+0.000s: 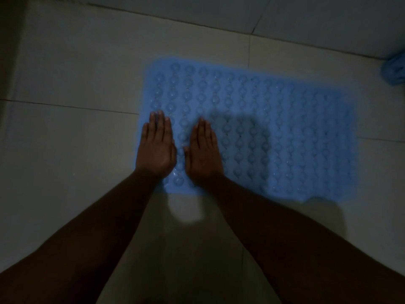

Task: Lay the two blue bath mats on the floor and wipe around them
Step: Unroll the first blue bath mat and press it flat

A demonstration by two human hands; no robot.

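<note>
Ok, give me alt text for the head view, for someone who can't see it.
Both hands, left hand and right hand, press flat on the left end of a blue bath mat lying on a dim tiled floor. Something blue shows at the right edge.

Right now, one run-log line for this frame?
left hand: flat on mat's left edge | right hand: flat on blue bath mat | tiled floor | second blue item far right
</note>
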